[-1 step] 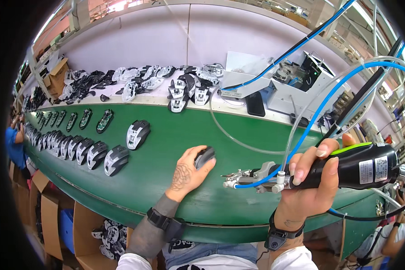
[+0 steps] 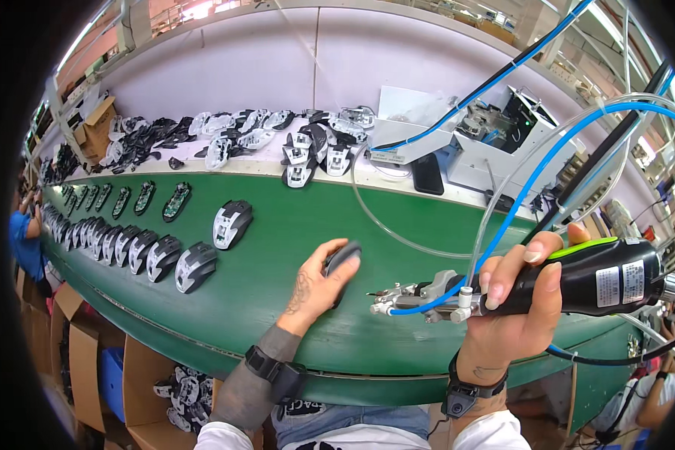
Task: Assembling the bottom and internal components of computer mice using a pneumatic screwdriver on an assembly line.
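Note:
My left hand (image 2: 315, 283) is closed round a dark grey computer mouse (image 2: 343, 262), thumb on one side and fingers on the other, over the green bench near its middle. The underside of the mouse is hidden. My right hand (image 2: 521, 300) grips a black powered screwdriver (image 2: 596, 277) with a bright green strip, held nearly level above the bench. Its metal nose (image 2: 386, 300) with a thin bit points left, towards the mouse but apart from it. A blue air hose (image 2: 517, 221) and a clear tube run up from the nose.
Mouse shells (image 2: 196, 268) stand in a row along the left, one more mouse shell (image 2: 232, 223) beyond them. Green circuit boards (image 2: 177, 201) lie behind. A back shelf holds shell piles (image 2: 251, 120), a phone (image 2: 427, 174) and a white machine (image 2: 495, 154). A person (image 2: 26, 240) is far left.
The mouse in my left hand has tilted and seems slightly raised, showing more of its side. My right hand with the screwdriver has barely moved.

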Demonstrator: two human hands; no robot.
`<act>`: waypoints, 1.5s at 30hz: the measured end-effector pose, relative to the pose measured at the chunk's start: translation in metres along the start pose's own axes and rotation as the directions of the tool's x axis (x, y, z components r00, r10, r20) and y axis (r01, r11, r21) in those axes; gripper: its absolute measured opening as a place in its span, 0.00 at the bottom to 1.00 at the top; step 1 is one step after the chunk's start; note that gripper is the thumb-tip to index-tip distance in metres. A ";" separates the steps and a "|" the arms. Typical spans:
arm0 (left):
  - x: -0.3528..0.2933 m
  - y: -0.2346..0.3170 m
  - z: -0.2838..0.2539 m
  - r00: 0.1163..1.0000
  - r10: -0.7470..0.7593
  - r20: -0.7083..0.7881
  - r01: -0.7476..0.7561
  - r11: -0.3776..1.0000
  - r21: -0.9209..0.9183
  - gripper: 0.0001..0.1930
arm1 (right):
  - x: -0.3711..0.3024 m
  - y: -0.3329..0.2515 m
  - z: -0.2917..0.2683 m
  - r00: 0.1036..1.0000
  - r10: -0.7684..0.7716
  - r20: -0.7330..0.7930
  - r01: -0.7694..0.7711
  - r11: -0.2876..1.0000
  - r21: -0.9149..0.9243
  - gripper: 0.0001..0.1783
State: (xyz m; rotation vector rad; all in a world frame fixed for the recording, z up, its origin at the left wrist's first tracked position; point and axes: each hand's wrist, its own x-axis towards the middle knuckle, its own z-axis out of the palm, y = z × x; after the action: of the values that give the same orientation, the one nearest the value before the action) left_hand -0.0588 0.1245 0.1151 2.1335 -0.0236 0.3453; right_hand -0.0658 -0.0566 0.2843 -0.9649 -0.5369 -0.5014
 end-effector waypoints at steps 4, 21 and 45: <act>-0.003 0.015 0.004 0.910 -0.291 0.295 0.300 -0.029 -0.954 0.21 | -0.006 0.001 0.000 0.998 0.052 0.017 -0.053 0.998 0.043 0.29; -0.010 0.023 0.008 0.894 -0.311 0.323 0.237 -0.284 -0.929 0.18 | -0.009 -0.003 0.012 0.993 0.104 0.052 -0.106 0.994 0.032 0.31; -0.015 0.028 0.021 0.815 -0.339 0.471 0.396 -0.268 -0.878 0.15 | -0.009 -0.009 0.016 0.989 0.132 0.072 -0.139 0.985 0.101 0.32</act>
State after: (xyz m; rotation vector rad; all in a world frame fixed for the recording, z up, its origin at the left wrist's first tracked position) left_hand -0.0719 0.0900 0.1232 0.3752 0.2950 -0.1655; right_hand -0.0816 -0.0458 0.2918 -0.9116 -0.5473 -0.3173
